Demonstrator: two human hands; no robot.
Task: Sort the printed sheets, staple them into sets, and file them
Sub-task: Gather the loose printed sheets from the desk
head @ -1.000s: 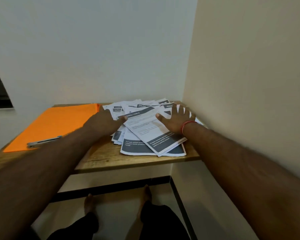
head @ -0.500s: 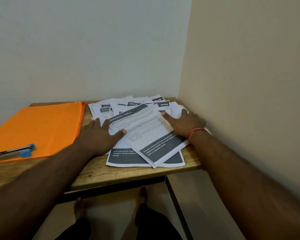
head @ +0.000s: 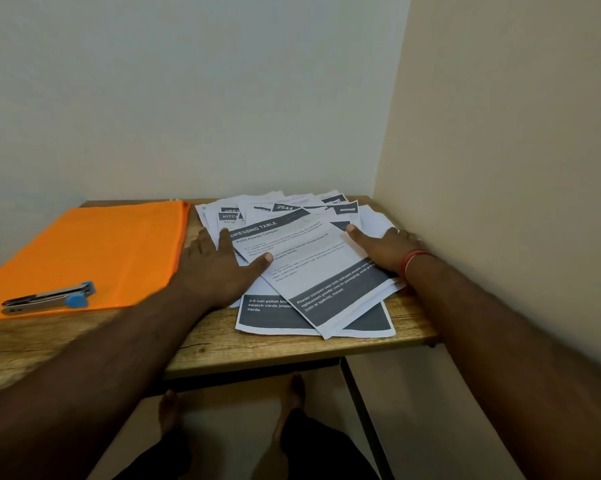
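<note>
1. Sheets (head: 327, 209) lie in a loose, fanned heap at the right rear corner of the desk (head: 223, 348), close against the side wall. Nothing looks sorted or stapled yet.
2. Left hand (head: 219, 268) lies flat on the heap's left edge, thumb on the top sheet (head: 313, 268) headed "DRESSING TABLE". Right hand (head: 382, 251) lies flat on the right edge. Both hands are spread and grip nothing.
3. Risk: the lowest sheets reach near the desk's front edge, so a careless pull could send them to the floor.
4. Risk: an inward squeeze may buckle the top sheet instead of squaring the heap.
5. Risk: headings differ, and a "KITC…" page shows at the back, so gathering by feel could mix sets.
6. Stapler (head: 49, 299) rests on the orange folder (head: 101, 251), well apart from the heap. Lifting a hand to fetch it may let the sheets slide.
</note>
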